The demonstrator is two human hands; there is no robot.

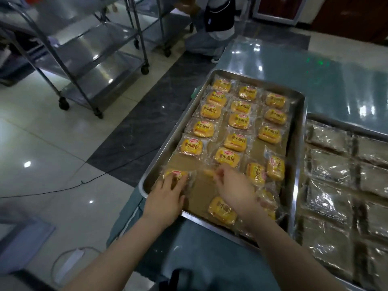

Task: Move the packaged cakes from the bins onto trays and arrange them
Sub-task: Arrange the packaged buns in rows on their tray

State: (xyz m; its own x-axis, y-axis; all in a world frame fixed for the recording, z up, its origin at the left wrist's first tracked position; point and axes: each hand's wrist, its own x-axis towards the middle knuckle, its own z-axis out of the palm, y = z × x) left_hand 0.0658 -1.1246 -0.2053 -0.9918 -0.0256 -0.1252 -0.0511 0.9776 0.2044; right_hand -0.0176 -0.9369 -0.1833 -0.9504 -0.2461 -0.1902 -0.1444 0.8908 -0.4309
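second tray point(327, 119) cut off (right edge), one cake point(206, 172) blurred

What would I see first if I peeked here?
Bright yellow packaged cakes sit in rows on the middle metal tray. At its near end, the left hand touches a corner cake and the right hand pinches a cake wrapper. Silvery packets fill a second tray on the right.

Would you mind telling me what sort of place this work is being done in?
Probably a bakery or food-packing room: a steel tray of wrapped cakes on a counter, a second tray of packets beside it, and wheeled steel racks on the tiled floor.
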